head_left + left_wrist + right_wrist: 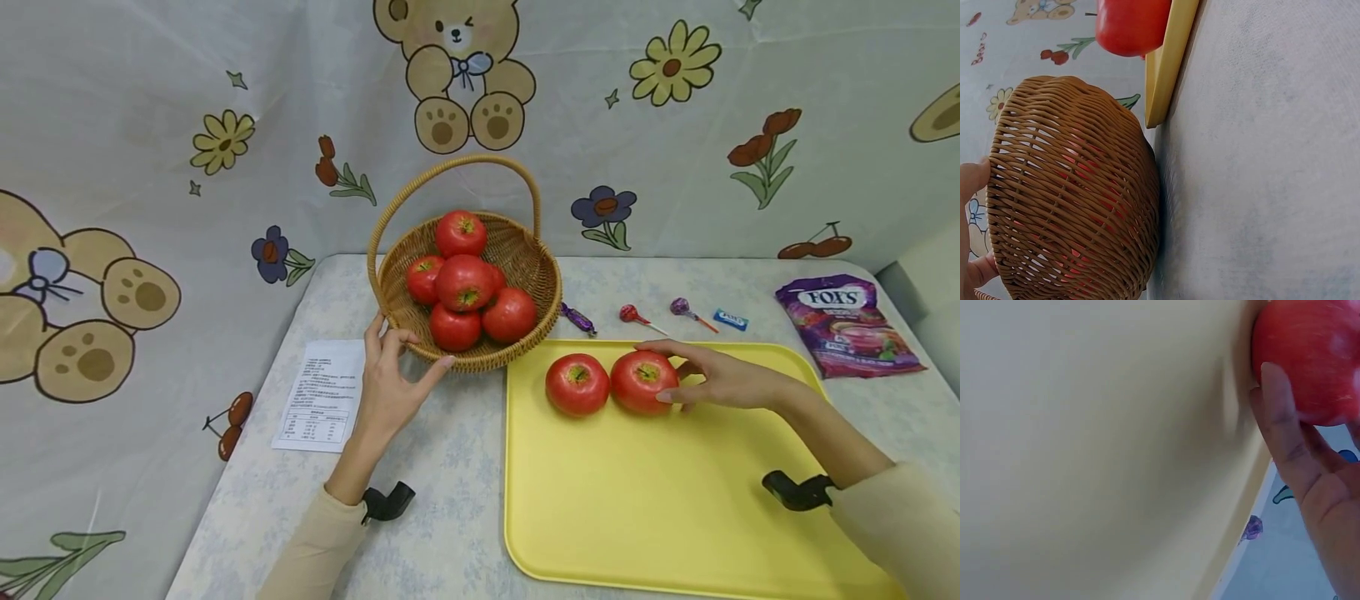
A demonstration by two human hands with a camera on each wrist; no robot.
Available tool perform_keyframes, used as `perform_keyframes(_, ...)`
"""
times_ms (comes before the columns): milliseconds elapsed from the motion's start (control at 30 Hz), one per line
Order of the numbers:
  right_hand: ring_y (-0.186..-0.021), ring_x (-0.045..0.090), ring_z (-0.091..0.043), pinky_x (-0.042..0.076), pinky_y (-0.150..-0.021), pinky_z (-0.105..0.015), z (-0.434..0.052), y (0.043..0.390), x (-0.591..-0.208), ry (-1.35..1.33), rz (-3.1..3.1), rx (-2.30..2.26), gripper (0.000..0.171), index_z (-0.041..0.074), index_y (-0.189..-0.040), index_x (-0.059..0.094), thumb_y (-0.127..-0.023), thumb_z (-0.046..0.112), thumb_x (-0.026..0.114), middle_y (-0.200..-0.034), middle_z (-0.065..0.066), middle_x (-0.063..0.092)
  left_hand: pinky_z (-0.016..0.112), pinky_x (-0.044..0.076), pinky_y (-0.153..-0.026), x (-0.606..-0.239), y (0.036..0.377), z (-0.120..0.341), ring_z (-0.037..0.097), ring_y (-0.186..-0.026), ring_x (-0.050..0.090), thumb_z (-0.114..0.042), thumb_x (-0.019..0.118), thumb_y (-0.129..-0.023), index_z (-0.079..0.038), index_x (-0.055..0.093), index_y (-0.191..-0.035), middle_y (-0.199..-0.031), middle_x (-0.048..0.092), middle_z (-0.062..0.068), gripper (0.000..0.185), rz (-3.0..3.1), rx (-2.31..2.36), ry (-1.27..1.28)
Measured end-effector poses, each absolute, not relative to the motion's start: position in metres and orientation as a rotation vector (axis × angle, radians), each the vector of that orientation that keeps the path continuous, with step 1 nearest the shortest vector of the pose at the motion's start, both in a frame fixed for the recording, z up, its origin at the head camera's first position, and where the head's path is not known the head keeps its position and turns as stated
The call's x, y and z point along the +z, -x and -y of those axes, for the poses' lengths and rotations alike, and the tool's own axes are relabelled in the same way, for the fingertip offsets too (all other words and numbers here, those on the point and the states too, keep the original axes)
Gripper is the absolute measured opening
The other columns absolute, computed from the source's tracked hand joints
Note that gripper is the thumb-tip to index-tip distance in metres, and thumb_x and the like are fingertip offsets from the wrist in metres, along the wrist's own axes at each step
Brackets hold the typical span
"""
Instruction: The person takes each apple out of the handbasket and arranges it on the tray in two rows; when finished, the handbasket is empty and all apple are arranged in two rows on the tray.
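Two apples [609,382] on yellow tray [660,517] (bear-print backdrop [150,125])

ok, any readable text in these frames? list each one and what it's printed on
"FOX'S": white lettering on the purple candy bag at the table's right edge.
Smaller print lower on that bag: too small to read.
Printed sheet of paper beside the left hand: lines of text and a table, all too small to read.
Small blue candy wrapper behind the yellow tray: white marking, not legible.
Wrist views: no text.
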State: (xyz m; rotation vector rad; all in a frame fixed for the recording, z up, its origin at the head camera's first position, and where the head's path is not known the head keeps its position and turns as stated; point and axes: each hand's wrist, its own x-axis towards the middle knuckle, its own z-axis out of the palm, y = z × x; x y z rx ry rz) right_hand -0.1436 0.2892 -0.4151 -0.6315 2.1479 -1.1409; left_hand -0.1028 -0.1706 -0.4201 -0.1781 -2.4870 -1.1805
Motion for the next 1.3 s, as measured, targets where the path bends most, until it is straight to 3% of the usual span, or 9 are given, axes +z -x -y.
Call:
perform_keyframes(300,-0.099,0.058,-0.019,0.057,-0.075,-0.037,-0.289,0.144,-0.413,0.580,-2.189,-1.092,0.071,0.014,-0.153,0.025,-0.095,0.019,0.065,-0.136,-0.019,0.044,0.057,0.044,-0.100,-0.418,0.103,0.173,0.041,-0.134,0.043,-0.042,0.081,-0.079,-0.010,0.053,-0.103,-0.159,0.017,0.020,0.049,2.480,-1.182,0.172)
perform_keyframes(533,-0.116,0.054,-0.034,0.054,-0.079,-0.032,-0.285,0.148,-0.405,0.692,-2.334,-0.988,0.071,0.015,-0.152,0.032,-0.092,0.025,0.069,-0.142,-0.017,0.045,0.059,0.042,-0.101,-0.419,0.104,0.173,0.041,-0.144,0.029,-0.041,0.081,-0.079,-0.010,0.053,-0.103,-0.157,0.020,0.023,0.049,2.472,-1.171,0.181)
perform_keyframes(667,-0.122,0.050,-0.040,0.056,-0.084,-0.042,-0.274,0.155,-0.393,0.802,-2.438,-0.964,0.070,0.014,-0.149,0.039,-0.089,0.026,0.073,-0.142,-0.016,0.045,0.059,0.041,-0.102,-0.419,0.105,0.173,0.040,-0.145,0.026,-0.043,0.081,-0.079,-0.011,0.052,-0.103,-0.157,0.020,0.021,0.049,2.475,-1.168,0.184)
perform_keyframes(800,-0.122,0.050,-0.036,0.054,-0.086,-0.054,-0.255,0.167,-0.374,0.956,-2.554,-0.948,0.066,0.013,-0.144,0.045,-0.086,0.021,0.076,-0.142,-0.015,0.047,0.059,0.041,-0.103,-0.419,0.104,0.174,0.041,-0.144,0.028,-0.044,0.080,-0.079,-0.011,0.052,-0.103,-0.158,0.019,0.020,0.050,2.478,-1.170,0.178)
perform_keyframes(967,-0.122,0.051,-0.028,0.054,-0.087,-0.051,-0.221,0.181,-0.357,1.099,-2.663,-0.990,0.064,0.015,-0.140,0.051,-0.083,0.014,0.079,-0.144,-0.013,0.046,0.059,0.042,-0.102,-0.420,0.104,0.173,0.043,-0.142,0.031,-0.043,0.080,-0.079,-0.011,0.051,-0.103,-0.157,0.019,0.022,0.049,2.480,-1.165,0.181)
perform_keyframes(1300,-0.130,0.046,-0.032,0.049,-0.095,-0.051,-0.139,0.206,-0.344,1.370,-2.648,-1.054,0.064,0.019,-0.139,0.052,-0.082,0.016,0.080,-0.148,-0.015,0.041,0.058,0.043,-0.101,-0.420,0.102,0.171,0.042,-0.140,0.036,-0.042,0.080,-0.080,-0.010,0.051,-0.105,-0.159,0.016,0.021,0.049,2.487,-1.187,0.179)
